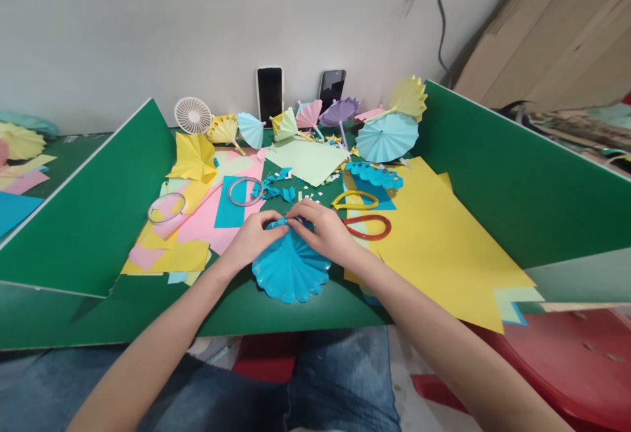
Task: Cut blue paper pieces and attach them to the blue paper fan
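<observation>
A blue pleated paper fan (292,266), spread into a round with a scalloped rim, lies on the green table near its front edge. My left hand (259,235) pinches its far edge from the left. Just beside it, my right hand (318,225) grips the same edge, the thumbs and fingertips of both hands almost meeting. The exact fold under the fingertips is hidden. Right of my right hand are scissors with yellow and red handles (367,227), their blades out of sight. Blue paper scraps (276,189) are scattered beyond the hands.
Yellow paper sheets (424,241) cover the right side; pink and yellow sheets (172,248) lie left, with a tape roll (246,191). Small paper umbrellas (387,136), a white fan (192,115) and two phones (270,93) line the back. Green panels (522,189) wall both sides.
</observation>
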Demonstrator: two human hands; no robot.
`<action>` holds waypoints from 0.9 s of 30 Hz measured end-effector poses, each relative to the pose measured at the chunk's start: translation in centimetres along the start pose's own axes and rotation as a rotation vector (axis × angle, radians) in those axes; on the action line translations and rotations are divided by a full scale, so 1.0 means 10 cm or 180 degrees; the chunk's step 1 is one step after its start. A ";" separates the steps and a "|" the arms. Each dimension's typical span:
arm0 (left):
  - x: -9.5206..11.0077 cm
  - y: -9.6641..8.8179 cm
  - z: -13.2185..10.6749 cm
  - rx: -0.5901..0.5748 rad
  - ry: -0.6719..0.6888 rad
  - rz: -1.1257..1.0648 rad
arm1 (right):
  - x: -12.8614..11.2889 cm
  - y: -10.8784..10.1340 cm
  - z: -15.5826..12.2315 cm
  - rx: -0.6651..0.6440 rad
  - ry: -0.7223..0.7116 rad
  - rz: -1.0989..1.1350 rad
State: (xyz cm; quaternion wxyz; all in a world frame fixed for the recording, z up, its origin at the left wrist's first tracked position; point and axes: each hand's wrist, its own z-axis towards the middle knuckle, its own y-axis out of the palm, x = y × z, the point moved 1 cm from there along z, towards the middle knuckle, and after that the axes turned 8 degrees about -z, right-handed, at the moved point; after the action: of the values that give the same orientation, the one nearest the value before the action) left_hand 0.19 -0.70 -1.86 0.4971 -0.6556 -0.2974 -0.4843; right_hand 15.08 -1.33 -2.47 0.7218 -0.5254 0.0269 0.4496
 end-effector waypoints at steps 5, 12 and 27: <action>0.00 0.00 0.01 0.0015 -0.0009 -0.0031 | 0.00 0.00 0.00 -0.0017 0.0000 -0.0015; 0.01 0.00 0.00 -0.0011 -0.0007 -0.0046 | 0.00 0.01 0.01 -0.0042 0.0017 -0.0019; 0.02 0.02 0.00 -0.0054 -0.0055 -0.0062 | 0.02 -0.01 0.01 0.0014 0.0064 0.0131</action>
State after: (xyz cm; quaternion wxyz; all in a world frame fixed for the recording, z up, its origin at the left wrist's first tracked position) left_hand 0.42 -0.82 -1.75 0.4843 -0.6610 -0.3040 -0.4860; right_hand 15.24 -1.10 -2.45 0.7133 -0.5276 0.0460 0.4590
